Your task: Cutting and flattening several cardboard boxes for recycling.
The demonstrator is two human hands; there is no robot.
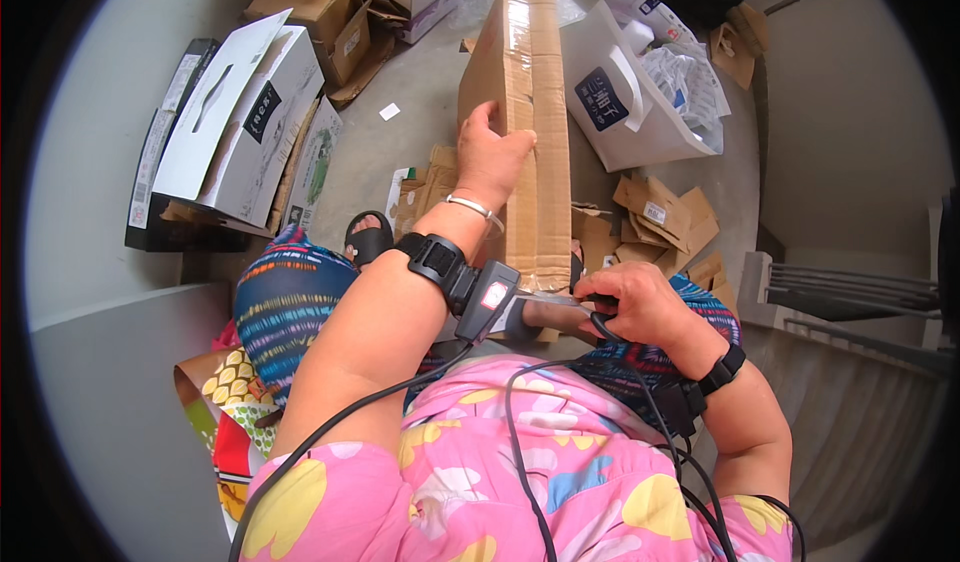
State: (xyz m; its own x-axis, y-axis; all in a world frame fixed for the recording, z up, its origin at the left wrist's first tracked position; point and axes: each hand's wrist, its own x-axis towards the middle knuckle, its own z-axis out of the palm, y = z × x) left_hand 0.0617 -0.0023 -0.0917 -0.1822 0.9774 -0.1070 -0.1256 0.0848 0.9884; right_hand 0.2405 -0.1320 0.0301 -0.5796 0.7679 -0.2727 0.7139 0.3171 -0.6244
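A long brown cardboard box (546,187) stands on its edge between my legs, its taped narrow side facing up. Clear packing tape (517,29) runs along that side. My left hand (491,149) grips the box's left upper edge, thumb on the top and fingers down the side. In my right hand (637,299) is a pair of scissors (559,299) with black handles. Their blades point left at the near end of the box, close under the taped edge. Whether the blade tips touch the cardboard is hidden behind the device on my left forearm.
A white bag (607,131) stuffed with plastic packaging stands ahead right. Flattened cardboard pieces (664,217) lie below it. White cartons (247,119) lean at the left wall, with an open brown box (307,18) behind. Black cables (352,397) cross my lap. Stairs (832,412) descend at right.
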